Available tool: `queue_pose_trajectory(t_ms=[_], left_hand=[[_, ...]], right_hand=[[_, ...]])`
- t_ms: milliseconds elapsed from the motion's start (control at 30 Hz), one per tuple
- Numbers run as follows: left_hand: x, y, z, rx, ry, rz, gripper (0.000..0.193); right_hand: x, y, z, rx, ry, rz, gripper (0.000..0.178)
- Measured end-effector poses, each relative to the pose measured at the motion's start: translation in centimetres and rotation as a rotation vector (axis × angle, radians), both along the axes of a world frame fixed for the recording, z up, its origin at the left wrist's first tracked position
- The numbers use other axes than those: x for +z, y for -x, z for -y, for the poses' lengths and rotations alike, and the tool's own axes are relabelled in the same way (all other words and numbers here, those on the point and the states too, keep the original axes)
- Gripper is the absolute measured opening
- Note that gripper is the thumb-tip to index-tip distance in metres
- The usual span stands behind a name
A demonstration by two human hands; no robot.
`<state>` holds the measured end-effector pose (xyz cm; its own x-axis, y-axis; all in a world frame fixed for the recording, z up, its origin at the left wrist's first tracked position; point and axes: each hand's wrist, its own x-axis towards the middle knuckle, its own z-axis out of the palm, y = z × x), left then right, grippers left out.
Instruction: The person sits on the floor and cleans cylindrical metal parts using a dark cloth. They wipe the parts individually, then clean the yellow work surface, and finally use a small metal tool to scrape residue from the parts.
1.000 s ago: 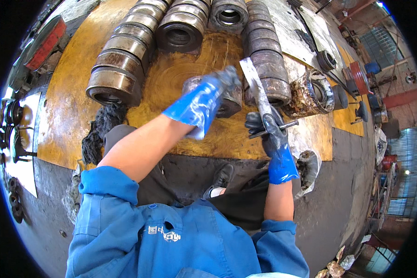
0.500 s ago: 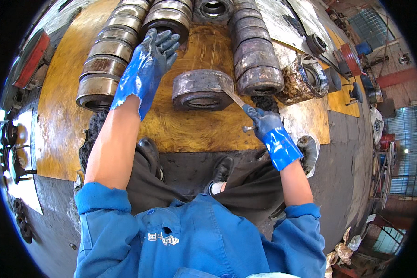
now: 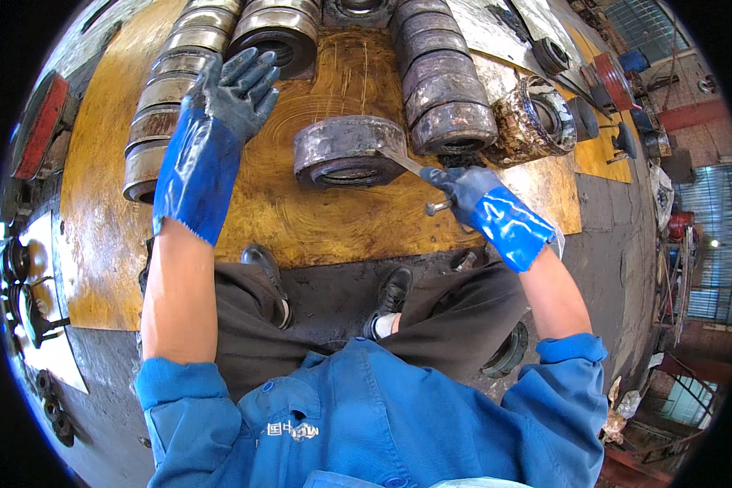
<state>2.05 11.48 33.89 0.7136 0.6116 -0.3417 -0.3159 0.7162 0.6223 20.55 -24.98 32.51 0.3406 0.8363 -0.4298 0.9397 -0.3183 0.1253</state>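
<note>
A thick, dark-stained metal ring (image 3: pixel 342 137) lies in front of me on the yellow-brown board, its bore facing my side. In a blue glove with a dark, grimy palm, my right hand (image 3: pixel 470 193) is closed around a flat metal scraper (image 3: pixel 402 161). The scraper's blade meets the ring's right side, and a round metal knob sticks out below my fist. My left hand (image 3: pixel 234 96), gloved the same way, is raised with its fingers spread and holds nothing. It is nearest the left row of metal rings (image 3: pixel 156 126), in front of them from here.
Another row of rings (image 3: pixel 447 89) runs along the right, with a rusty, wider ring (image 3: pixel 537 122) beside it. A larger dark-faced ring (image 3: pixel 276 49) stands at the far middle. The yellow-brown board (image 3: pixel 301 232) ends just beyond my shoes.
My left hand has shifted left, away from the middle, and its fingers are spread wider. My right hand has risen slightly, its scraper still against the ring. The view has shifted a little.
</note>
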Motion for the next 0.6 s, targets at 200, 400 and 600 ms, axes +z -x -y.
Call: queue_pose_trajectory(t_ms=[200,400,600], left_hand=[[0.7,0.1,0.0,0.018,-0.029,0.013,0.065],[-0.2,-0.8,0.2,-0.102,-0.050,0.122,0.066],[1.8,0.7,-0.7,-0.014,-0.011,0.066,0.066]], right_hand=[[0.1,-1.3,-2.9,-0.059,-0.038,-0.100,0.070],[1.2,-0.9,-3.7,-0.241,-0.009,-0.134,0.071],[1.4,0.1,-4.2,-0.089,0.097,-0.068,0.062]])
